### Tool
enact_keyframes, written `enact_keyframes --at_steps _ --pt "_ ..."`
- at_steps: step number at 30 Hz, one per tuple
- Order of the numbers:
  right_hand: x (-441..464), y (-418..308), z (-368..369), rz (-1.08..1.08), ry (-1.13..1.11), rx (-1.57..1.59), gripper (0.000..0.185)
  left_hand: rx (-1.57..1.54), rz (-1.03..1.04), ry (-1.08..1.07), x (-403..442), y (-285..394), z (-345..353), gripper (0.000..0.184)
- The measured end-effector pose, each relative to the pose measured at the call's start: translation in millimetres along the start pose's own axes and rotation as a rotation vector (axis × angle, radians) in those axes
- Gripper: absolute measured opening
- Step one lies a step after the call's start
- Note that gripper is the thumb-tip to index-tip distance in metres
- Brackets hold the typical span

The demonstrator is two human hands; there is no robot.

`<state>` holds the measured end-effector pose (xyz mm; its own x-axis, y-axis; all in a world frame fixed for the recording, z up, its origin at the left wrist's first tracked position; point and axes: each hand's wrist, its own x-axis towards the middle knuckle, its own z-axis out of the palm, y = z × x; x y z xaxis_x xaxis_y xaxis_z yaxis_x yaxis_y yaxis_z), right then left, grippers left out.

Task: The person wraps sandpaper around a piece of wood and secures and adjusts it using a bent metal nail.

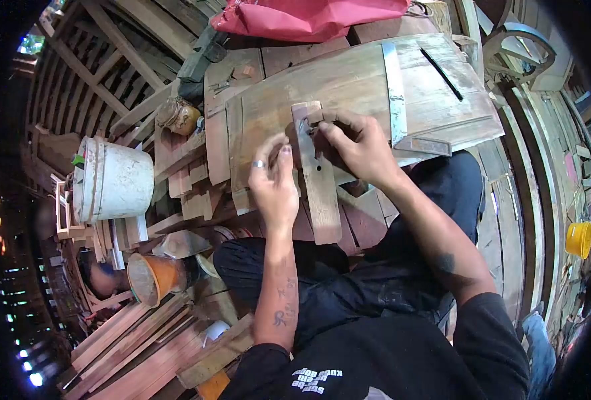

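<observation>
A narrow wooden strip [321,210] with a dark hole points toward my lap, its far end lying over a wide wooden panel [262,120]. Close to the strip's left edge is my left hand [273,180], with a ring on one finger; its thumb and fingertips come together, and anything between them is too small to make out. My right hand [362,147] pinches at the strip's upper part from the right. A small dark piece shows at those fingertips, too unclear to name.
A metal square [394,93] lies across the panel, beside a thin black bar [441,73]. Pink-red cloth [309,19] is behind. At left stand a white bucket [119,180], an orange bucket [152,280] and stacked wood strips [135,347]. A yellow container [578,240] is far right.
</observation>
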<state>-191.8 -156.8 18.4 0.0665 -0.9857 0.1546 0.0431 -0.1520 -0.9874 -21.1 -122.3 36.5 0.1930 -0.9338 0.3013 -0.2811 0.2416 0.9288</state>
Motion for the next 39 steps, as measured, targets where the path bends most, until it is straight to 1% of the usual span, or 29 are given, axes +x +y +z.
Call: enact_keyframes --at_steps 3,5,6,7,9,10,11,12,13,15,16,17,19,20,21,22,23,24,25,27,28,30,33,34,35,37,38,39 --pt "2.3 -5.1 -2.4 -0.043 0.004 -0.07 0.019 0.002 -0.03 0.056 -39.8 2.4 -10.7 0.022" --pt "2.8 -9.3 -4.9 -0.019 0.062 -0.141 0.019 -0.166 -0.094 0.08 -78.7 -3.6 -14.2 0.027" --pt "4.0 -8.2 -6.1 -0.014 0.063 -0.141 0.019 -0.119 -0.13 0.04 -96.2 1.3 -13.8 0.033" --pt "6.3 -6.3 -7.2 -0.021 0.071 -0.175 0.021 -0.13 -0.254 0.017 -107.7 11.9 -9.6 0.038" --pt "7.0 -2.9 -6.3 -0.023 0.066 -0.21 0.023 -0.077 -0.334 -0.024 -122.9 15.6 -4.7 0.042" --pt "7.4 -2.2 -5.3 -0.004 0.059 -0.077 0.025 -0.078 -0.339 -0.015 -125.7 13.9 -7.9 0.042" --pt "8.4 -3.0 -3.9 0.012 0.052 0.055 0.028 -0.185 -0.457 -0.092 -126.8 10.5 -12.4 0.044" --pt "6.1 -20.1 -6.0 0.102 0.025 0.08 0.033 -0.295 -0.57 -0.173 -123.8 11.9 -15.1 0.046" --pt "5.6 -24.2 -8.0 0.099 0.023 0.076 0.033 -0.299 -0.568 -0.171 -121.7 14.7 -17.0 0.046" --pt "4.0 -27.6 -15.1 0.086 0.04 0.083 0.033 -0.279 -0.409 -0.039 -116.1 25.0 -21.3 0.044" --pt "4.0 -28.8 -16.8 0.013 0.068 0.075 0.032 -0.203 -0.328 -0.043 -112.1 30.1 -27.6 0.041" --pt "2.9 -32.1 -20.6 0.003 0.092 0.045 0.029 -0.168 -0.235 -0.011 -109.6 34.4 -29.6 0.038" --pt "5.8 -26.8 -30.3 -0.019 0.101 -0.012 0.026 -0.163 -0.217 0.008 -106.2 41.6 -32.6 0.036" --pt "5.8 -26.7 -36.2 -0.002 0.118 -0.119 0.022 -0.164 -0.221 0.006 -106.9 39.3 -33.5 0.036" --pt "4.2 -28.7 -36.1 0.0 0.119 -0.124 0.022 -0.12 -0.171 0.004 -107.1 36.0 -33.3 0.036" --pt "2.8 -31.5 -35.0 0.06 0.139 -0.102 0.022 -0.077 -0.119 0.002 -107.1 33.8 -32.1 0.035" --pt "2.4 -33.2 -35.2 0.119 0.159 -0.08 0.021 -0.084 -0.12 0.0 -108.3 33.5 -30.5 0.035" --pt "3.1 -26.2 -34.7 0.067 0.169 -0.071 0.022 -0.07 -0.122 -0.017 -110.5 35.4 -28.9 0.036" --pt "4.2 -20.6 -34.6 0.069 0.17 -0.076 0.022 -0.055 -0.126 -0.034 -113.0 37.1 -27.7 0.036" --pt "6.2 -17.0 -31.8 -0.063 0.239 -0.212 0.024 -0.065 -0.128 -0.048 -116.8 36.8 -26.2 0.04" --pt "3.7 -23.0 -30.3 -0.01 0.25 -0.18 0.023 -0.035 -0.067 -0.069 -118.2 34.5 -26.2 0.042" --pt "5.1 -23.6 -28.5 -0.013 0.244 -0.21 0.023 0.06 0.048 -0.104 -117.9 32.3 -27.4 0.047" --pt "6.5 -22.6 -28.8 -0.04 0.241 -0.299 0.023 0.018 0.031 -0.088 -115.1 39.6 -22.4 0.05" --pt "6.8 -21.8 -28.4 -0.061 0.242 -0.355 0.022 0.009 0.008 -0.044 -113.8 46.3 -19.0 0.046" --pt "7.9 -18.7 -28.4 -0.06 0.242 -0.355 0.022 0.009 0.008 -0.044 -109.6 53.3 -18.2 0.046" --pt "10.1 -12.7 -28.7 -0.087 0.232 -0.281 0.02 0.276 0.212 -0.082 -101.4 66.3 -16.6 0.042" --pt "10.0 -11.6 -29.3 -0.086 0.23 -0.284 0.02 0.243 0.142 -0.056 -105.0 69.1 -11.5 0.04" --pt "10.0 -14.0 -29.0 -0.107 0.228 -0.31 0.02 0.241 0.14 -0.055 -105.3 66.3 -7.5 0.04"
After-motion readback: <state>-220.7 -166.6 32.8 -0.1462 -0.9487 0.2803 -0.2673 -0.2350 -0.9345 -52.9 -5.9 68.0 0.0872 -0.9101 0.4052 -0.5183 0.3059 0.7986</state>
